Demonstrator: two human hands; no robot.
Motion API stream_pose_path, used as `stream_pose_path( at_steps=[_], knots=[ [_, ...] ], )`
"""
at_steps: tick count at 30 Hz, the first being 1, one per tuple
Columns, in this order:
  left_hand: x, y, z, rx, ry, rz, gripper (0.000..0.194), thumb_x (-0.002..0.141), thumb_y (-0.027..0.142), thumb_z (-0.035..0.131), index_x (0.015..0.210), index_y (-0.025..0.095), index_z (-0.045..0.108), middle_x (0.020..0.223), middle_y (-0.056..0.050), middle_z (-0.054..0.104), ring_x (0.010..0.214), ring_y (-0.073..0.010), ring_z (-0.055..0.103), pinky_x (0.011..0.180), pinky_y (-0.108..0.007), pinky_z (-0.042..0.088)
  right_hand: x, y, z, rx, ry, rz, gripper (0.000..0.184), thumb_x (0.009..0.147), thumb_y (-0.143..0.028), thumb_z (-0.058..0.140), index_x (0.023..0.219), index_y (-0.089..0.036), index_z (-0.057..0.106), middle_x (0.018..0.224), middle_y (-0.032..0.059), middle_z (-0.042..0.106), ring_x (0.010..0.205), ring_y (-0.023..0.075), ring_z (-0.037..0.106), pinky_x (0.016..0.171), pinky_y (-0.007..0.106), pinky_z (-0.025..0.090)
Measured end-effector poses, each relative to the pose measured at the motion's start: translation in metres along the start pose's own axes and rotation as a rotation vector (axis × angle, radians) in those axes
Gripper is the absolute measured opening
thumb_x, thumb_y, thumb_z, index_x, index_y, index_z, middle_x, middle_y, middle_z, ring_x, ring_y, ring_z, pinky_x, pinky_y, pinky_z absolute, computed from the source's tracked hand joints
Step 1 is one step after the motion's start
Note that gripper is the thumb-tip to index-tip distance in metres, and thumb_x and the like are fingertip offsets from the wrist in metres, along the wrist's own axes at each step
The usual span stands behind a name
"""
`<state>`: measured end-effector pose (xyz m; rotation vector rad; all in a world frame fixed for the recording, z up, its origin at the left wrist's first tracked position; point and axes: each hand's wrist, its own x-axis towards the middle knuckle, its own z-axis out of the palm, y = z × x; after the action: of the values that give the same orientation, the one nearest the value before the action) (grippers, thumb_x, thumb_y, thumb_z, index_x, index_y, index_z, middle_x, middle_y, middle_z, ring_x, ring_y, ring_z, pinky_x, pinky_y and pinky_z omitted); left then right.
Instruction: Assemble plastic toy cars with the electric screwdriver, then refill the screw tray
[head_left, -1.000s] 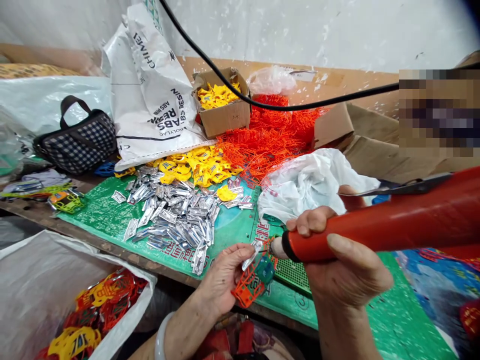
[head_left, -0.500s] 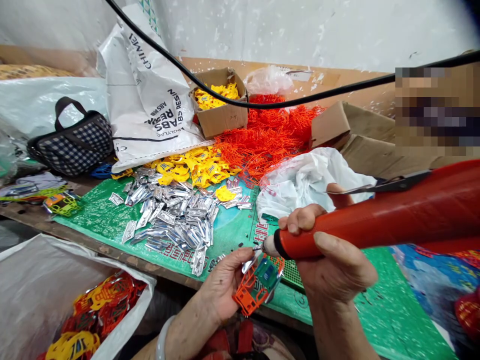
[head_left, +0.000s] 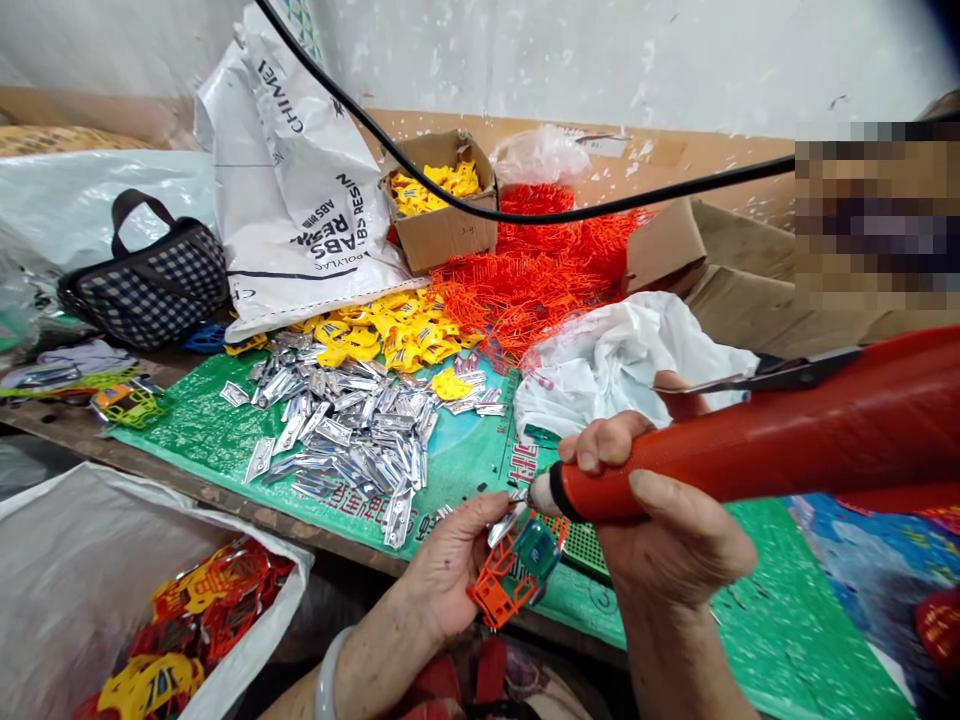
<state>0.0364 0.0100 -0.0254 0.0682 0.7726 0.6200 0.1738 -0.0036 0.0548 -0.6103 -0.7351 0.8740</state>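
Observation:
My left hand (head_left: pixel 448 560) is closed on an orange plastic toy car frame (head_left: pixel 496 590) that has a dark green translucent piece (head_left: pixel 536 550) in it. A shiny silver plate (head_left: pixel 504 524) lies along the frame near my thumb. In my right hand (head_left: pixel 667 530) is a red electric screwdriver (head_left: pixel 720 440) with a black lever, its fingers wrapped around the barrel. The pale nose of the tool points left, at the silver plate's upper end; whether the bit touches a screw there is too small to tell.
Silver plates (head_left: pixel 375 430) are heaped left of my hands, with yellow car bodies (head_left: pixel 405 330) and orange frames (head_left: pixel 525 290) behind. A white plastic bag (head_left: pixel 630 350) lies beyond the screwdriver. An open sack (head_left: pixel 289 590) of assembled pieces stands lower left. A black cable (head_left: pixel 570 214) crosses above.
The view has shifted very slightly. Both hands, the toy car frame and the screwdriver keep almost the same positions, and both grips are unchanged.

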Motion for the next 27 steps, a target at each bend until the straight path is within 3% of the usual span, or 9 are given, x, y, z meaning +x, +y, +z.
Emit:
stream_pose_path(
  at_steps=[14, 20, 23, 27],
  knots=[
    [0.003, -0.002, 0.0, 0.014, 0.042, -0.022, 0.025, 0.067, 0.025, 0.083, 0.083, 0.013, 0.069, 0.068, -0.001, 0.071, 0.058, -0.0178, 0.065, 0.062, -0.034, 0.055, 0.001, 0.002, -0.001, -0.009, 0.0, -0.009, 0.049, 0.067, -0.013, 0.062, 0.113, -0.03, 0.062, 0.07, -0.0033, 0.06, 0.064, 0.0151, 0.057, 0.07, 0.035, 0.051],
    [-0.006, 0.004, 0.003, 0.237, 0.032, 0.207, 0.026, 0.061, 0.026, 0.083, 0.08, 0.014, 0.071, 0.068, 0.0, 0.071, 0.059, -0.0128, 0.062, 0.059, -0.025, 0.05, 0.002, -0.001, -0.005, -0.005, -0.014, -0.035, 0.044, 0.069, -0.012, 0.061, 0.109, -0.03, 0.063, 0.072, -0.0031, 0.061, 0.066, 0.0139, 0.057, 0.075, 0.034, 0.051],
    [-0.009, 0.006, -0.001, 0.472, 0.009, 0.33, 0.036, 0.065, 0.022, 0.08, 0.1, 0.016, 0.071, 0.075, 0.001, 0.073, 0.06, -0.0112, 0.061, 0.061, -0.023, 0.048, 0.002, -0.005, -0.006, -0.005, -0.036, -0.03, 0.042, 0.071, -0.013, 0.062, 0.11, -0.03, 0.063, 0.074, -0.0027, 0.062, 0.068, 0.0143, 0.058, 0.076, 0.034, 0.051],
    [-0.007, 0.004, -0.009, 0.733, 0.012, 0.645, 0.06, 0.07, 0.017, 0.076, 0.127, 0.019, 0.057, 0.088, 0.001, 0.072, 0.076, -0.0113, 0.063, 0.07, -0.022, 0.048, -0.001, -0.009, -0.005, 0.007, -0.072, -0.018, 0.047, 0.073, -0.016, 0.064, 0.117, -0.031, 0.061, 0.074, -0.0023, 0.061, 0.068, 0.0147, 0.057, 0.074, 0.034, 0.052]
  ],
)
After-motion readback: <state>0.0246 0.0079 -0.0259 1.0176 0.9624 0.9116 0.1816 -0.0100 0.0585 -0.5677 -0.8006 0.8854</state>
